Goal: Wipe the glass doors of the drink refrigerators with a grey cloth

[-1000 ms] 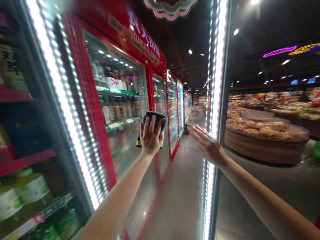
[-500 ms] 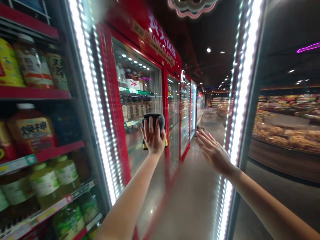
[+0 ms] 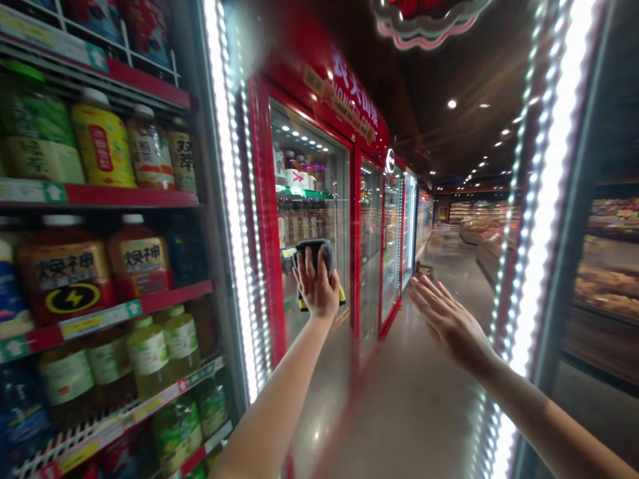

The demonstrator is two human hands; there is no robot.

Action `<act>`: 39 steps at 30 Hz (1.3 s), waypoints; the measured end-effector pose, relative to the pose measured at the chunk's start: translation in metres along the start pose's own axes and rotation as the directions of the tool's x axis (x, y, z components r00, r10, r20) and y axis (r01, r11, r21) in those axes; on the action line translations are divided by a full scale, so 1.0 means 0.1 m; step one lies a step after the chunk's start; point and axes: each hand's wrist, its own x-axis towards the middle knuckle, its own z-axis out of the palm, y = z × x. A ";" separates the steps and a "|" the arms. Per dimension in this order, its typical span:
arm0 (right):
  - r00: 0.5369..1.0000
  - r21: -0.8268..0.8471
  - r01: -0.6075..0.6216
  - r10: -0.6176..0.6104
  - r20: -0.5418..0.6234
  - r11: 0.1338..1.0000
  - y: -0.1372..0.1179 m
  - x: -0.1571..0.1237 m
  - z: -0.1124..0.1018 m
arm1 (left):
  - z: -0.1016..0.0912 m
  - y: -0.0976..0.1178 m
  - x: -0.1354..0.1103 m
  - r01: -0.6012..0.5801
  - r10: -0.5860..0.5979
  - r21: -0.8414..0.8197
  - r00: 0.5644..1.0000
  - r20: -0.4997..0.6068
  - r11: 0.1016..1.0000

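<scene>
My left hand (image 3: 317, 283) presses a dark grey cloth (image 3: 327, 253) with a yellow edge against the glass door (image 3: 324, 399) in front of me, its fingers spread over the cloth. To the right, my right hand (image 3: 452, 322) is held up flat with its fingers stretched out and nothing in it. It is at or close to the same pane; whether the palm touches the glass I cannot tell. Bright light strips (image 3: 554, 186) run down both sides of the door.
Drink shelves (image 3: 170, 199) with several bottles stand close on my left. Through the glass show a red drinks fridge (image 3: 267, 219), a walkway floor (image 3: 399, 392) and, at the right, a display counter (image 3: 604, 279) of goods.
The view has turned left, so more of the bottle shelves shows. Both hands appear slightly further right and lower, and the left hand with the cloth is nearer the left light strip.
</scene>
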 end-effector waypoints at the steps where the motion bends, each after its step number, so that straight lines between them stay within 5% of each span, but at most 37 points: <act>1: 1.000 -0.008 -0.002 0.002 -0.001 1.000 -0.02 -0.01 0.01 | -0.02 -0.06 -0.13 0.007 -0.007 -0.002 1.000 -0.026 1.000; 4: 1.000 -0.035 0.019 -0.020 -0.010 0.999 -0.08 0.03 0.08 | -0.06 -0.15 -0.48 -0.210 0.210 -0.021 0.977 0.017 0.977; 7: 0.998 -0.047 0.061 -0.062 -0.020 0.997 -0.19 0.17 0.17 | -0.08 -0.23 -0.38 -0.379 0.382 -0.050 0.920 0.089 0.924; 11: 0.996 -0.041 0.081 -0.082 -0.027 0.996 -0.39 0.36 0.28 | -0.11 -0.57 0.13 -0.158 0.158 -0.001 0.987 0.036 0.987; 14: 0.997 -0.032 0.077 -0.078 -0.027 0.996 -0.54 0.46 0.34 | -0.20 -0.84 0.03 0.034 -0.033 0.028 0.999 -0.030 0.999; 18: 0.996 -0.010 0.090 -0.091 -0.012 0.996 -0.68 0.59 0.44 | -0.32 -0.85 -0.53 -0.159 0.159 -0.016 0.984 0.074 0.987; 22: 0.995 0.015 0.099 -0.098 -0.016 0.995 -0.77 0.73 0.56 | -0.31 -0.81 -0.35 -0.289 0.299 -0.088 0.942 0.153 0.953; 26: 0.994 -0.020 0.096 -0.097 -0.046 0.995 -0.82 0.75 0.63 | -0.29 -1.07 0.04 0.015 -0.015 -0.007 1.000 0.018 1.000; 29: 0.993 -0.044 0.110 -0.112 -0.047 0.993 -0.85 0.73 0.62 | -0.34 -1.24 -0.18 0.189 -0.188 0.019 0.980 -0.064 0.982; 33: 0.989 -0.067 0.132 -0.136 -0.059 0.989 -0.88 0.72 0.59 | -0.42 -1.29 -0.47 0.058 -0.057 -0.010 0.998 0.037 0.998; 36: 0.987 -0.083 0.146 -0.151 -0.057 0.986 -0.88 0.71 0.58 | -0.45 -1.39 -0.13 -0.099 0.102 -0.032 0.991 0.087 0.995; 39: 0.988 -0.086 0.132 -0.138 -0.069 0.987 -0.89 0.70 0.59 | -0.45 -1.61 0.31 -0.070 0.070 -0.006 0.994 0.084 0.998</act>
